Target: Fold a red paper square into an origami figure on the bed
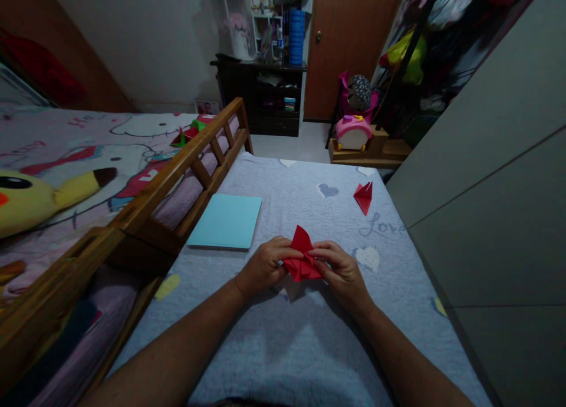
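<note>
A folded piece of red origami paper (303, 268) is held between both hands above the bed, one pointed flap standing up at the top. My left hand (267, 264) pinches its left side, thumb and fingers closed on the paper. On the other side my right hand (339, 271) grips the right part, its fingertips near the middle folds. The fingers cover some of the folds. A second folded red paper piece (364, 197) lies on the sheet beyond my right hand. To the left rests a stack of light blue square paper (227, 221).
A blue patterned sheet (300, 189) covers the bed. A wooden rail (207, 138) runs along its left side, with another bed and a yellow plush toy (39, 200) beyond. Pale cabinet doors (495, 177) stand close on the right. A pink toy case (354, 133) sits past the foot.
</note>
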A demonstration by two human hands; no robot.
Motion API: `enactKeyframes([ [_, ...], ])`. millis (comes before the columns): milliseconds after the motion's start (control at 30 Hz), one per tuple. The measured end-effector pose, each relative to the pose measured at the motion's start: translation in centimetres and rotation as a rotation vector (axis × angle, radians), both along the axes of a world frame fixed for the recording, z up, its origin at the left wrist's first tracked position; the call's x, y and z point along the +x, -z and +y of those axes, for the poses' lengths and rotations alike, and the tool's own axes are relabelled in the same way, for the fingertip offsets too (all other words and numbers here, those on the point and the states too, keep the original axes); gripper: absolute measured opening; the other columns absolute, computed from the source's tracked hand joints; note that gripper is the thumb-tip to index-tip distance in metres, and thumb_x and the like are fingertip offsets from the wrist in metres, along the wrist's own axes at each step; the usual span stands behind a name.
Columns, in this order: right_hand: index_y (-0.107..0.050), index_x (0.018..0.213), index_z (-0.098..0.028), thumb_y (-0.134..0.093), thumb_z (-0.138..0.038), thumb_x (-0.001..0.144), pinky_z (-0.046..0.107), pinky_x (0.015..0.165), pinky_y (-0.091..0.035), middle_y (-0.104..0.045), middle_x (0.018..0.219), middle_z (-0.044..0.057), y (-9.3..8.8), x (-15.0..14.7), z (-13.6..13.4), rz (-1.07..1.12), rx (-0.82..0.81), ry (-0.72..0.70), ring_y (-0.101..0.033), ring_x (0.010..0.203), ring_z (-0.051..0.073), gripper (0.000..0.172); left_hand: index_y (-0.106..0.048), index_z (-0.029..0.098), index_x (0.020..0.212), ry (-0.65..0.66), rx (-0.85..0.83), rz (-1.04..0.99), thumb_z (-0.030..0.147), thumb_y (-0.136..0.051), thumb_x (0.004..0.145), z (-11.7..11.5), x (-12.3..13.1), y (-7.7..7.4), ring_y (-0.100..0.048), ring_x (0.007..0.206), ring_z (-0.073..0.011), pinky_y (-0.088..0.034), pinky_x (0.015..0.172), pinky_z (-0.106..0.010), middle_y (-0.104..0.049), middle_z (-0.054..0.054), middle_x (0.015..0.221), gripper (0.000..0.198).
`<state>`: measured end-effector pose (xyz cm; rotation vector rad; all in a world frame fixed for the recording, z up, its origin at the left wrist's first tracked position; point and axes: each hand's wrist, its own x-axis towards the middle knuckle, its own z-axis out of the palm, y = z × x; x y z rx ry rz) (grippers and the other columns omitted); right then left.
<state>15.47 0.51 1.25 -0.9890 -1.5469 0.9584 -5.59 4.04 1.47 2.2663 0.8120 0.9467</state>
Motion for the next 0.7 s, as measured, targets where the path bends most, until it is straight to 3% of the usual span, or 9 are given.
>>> enactKeyframes([
  [333, -0.077, 0.100, -0.029, -0.064, -0.015, 0.088, 0.032, 0.083, -0.054, -0.070, 0.098, 0.004, -0.16, -0.11, -0.06, -0.060, 0.061, 0.014, -0.066, 0.094, 0.018, 0.023, -0.074, 0.019, 0.100, -0.003, 0.004, -0.005, 0.017, -0.059, 0.089, -0.08, -0.01, -0.19, -0.061, 0.085, -0.0193, -0.048, 0.078, -0.033, -0.073, -0.006, 0.090, 0.019],
  [567, -0.070, 0.099, -0.023, -0.065, -0.018, 0.085, 0.031, 0.077, -0.058, -0.073, 0.093, 0.004, 0.14, -0.23, -0.37, 0.044, -0.078, 0.070, -0.070, 0.084, 0.018, 0.015, -0.074, 0.021, 0.103, -0.009, -0.010, -0.049, 0.018, -0.061, 0.089, -0.16, -0.10, -0.21, -0.061, 0.088, -0.0194, -0.048, 0.080, -0.035, -0.074, -0.006, 0.093, 0.019],
  [700, -0.072, 0.096, -0.024, -0.064, -0.015, 0.085, 0.030, 0.077, -0.056, -0.072, 0.092, 0.003, 0.07, -0.35, -0.27, 0.023, -0.013, 0.073, -0.069, 0.086, 0.018, 0.017, -0.074, 0.021, 0.103, -0.015, -0.033, -0.082, 0.020, -0.061, 0.090, -0.29, 0.02, -0.44, -0.061, 0.087, -0.0189, -0.047, 0.079, -0.034, -0.073, -0.006, 0.091, 0.018],
])
